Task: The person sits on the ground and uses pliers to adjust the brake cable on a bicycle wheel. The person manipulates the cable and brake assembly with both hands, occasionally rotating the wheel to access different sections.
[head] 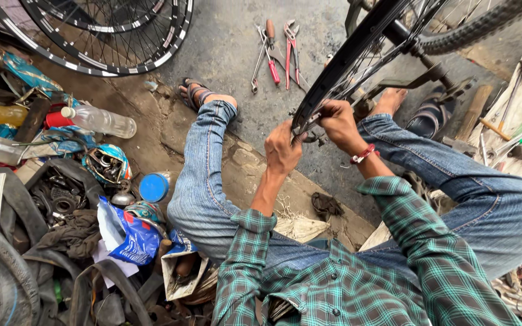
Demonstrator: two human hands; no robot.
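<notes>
Head view looks down on a person seated on the concrete floor (237, 54), knees apart in jeans, with a bicycle wheel rim (348, 57) standing tilted between the legs. 2 hands meet at the rim's lower edge: the left hand (282, 151) is closed around that edge from below, thumb and fingers wrapped on the metal, and the right hand (338, 121), with a red thread bracelet (362, 154) at the wrist, is clenched on the rim just beside it. Whether either hand also pinches a small tool or a spoke nipple is hidden by the fingers. A second wheel with a tyre (484, 21) shows behind the rim at the top right. On the floor beyond the knees lie pliers with red handles (291, 51) and a screwdriver (271, 48), well apart from both hands. To the left sit a clear plastic bottle (99, 121), a blue round tin (154, 187) and old tyres (7, 265). As a judgement, the risks lie in the grip: both hands press on a thin edge near the spokes (370, 54), so a slip could pinch a finger between spoke and rim, and uneven force could bend the rim. The tilted rim leans only on the hands, so loosening either could let it roll toward the sandalled foot (196, 92).
</notes>
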